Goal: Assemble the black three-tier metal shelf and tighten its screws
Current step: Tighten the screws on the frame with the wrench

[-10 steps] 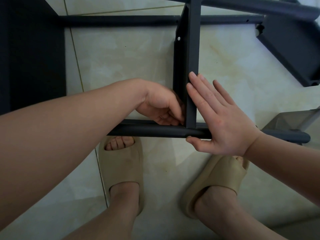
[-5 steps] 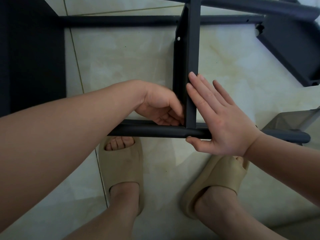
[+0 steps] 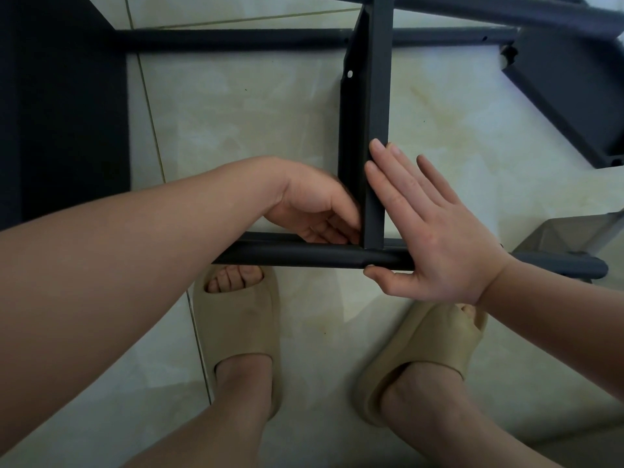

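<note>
Head view, looking straight down at the tiled floor (image 3: 236, 113), where the black shelf frame (image 3: 236, 38) lies partly built. At far left a dark panel (image 3: 60, 113) fills the edge of the picture. Next comes the left hand (image 3: 314, 207), its fingers curled into the inner corner where the flat crosspiece (image 3: 376, 123) meets the near tube (image 3: 297, 255). Whatever they pinch, most likely a screw, is hidden, so its grip cannot be told. Right of the crosspiece the right hand (image 3: 435, 238) lies open, straight fingers pressed flat against the crosspiece's side and thumb under the tube, bracing the joint. Another black shelf part (image 3: 567, 96) shows at upper right, and two beige slippers (image 3: 239, 332) stand just below the tube.

The step looks like starting a screw at this corner by feel. To do it well, the person should hold the crosspiece square and tight against the tube so the holes line up. The screw should be turned lightly with the fingertips until the thread catches, and only then tightened firmly. A slanted start risks cross-threading.
</note>
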`<state>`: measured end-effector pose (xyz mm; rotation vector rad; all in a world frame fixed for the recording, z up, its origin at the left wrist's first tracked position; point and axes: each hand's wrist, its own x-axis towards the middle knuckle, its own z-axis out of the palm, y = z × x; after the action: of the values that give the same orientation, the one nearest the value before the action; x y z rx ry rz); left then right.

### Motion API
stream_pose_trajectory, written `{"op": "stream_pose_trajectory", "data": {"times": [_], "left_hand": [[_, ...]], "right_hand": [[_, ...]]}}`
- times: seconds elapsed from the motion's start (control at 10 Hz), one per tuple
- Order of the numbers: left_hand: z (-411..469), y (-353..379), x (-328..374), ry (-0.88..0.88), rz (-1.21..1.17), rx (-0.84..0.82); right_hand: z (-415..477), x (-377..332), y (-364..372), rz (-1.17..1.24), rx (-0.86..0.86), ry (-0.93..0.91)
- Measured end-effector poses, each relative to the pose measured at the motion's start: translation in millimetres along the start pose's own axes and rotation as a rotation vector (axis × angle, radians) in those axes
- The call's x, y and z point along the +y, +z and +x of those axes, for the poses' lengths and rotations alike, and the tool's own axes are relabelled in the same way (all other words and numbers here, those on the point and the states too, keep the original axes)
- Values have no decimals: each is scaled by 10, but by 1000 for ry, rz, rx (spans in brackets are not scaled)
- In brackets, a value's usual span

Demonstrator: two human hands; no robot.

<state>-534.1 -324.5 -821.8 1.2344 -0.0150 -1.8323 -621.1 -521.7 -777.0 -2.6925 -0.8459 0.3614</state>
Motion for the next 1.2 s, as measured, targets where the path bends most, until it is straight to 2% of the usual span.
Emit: {"op": "stream_pose_trajectory", "data": {"times": [0.1,0.3,0.5,1.2], "left_hand": [[25,35,-5,5,67,38],[-16,-1,54,14,19,35],[-7,33,33,-11,136,66],[-41,6,101,-12,68,80]], "right_hand": [[0,0,5,0,2,-2],[1,-1,0,5,0,1],[1,-8,-2,4,-1,2],[1,2,-1,5,-2,2]]}}
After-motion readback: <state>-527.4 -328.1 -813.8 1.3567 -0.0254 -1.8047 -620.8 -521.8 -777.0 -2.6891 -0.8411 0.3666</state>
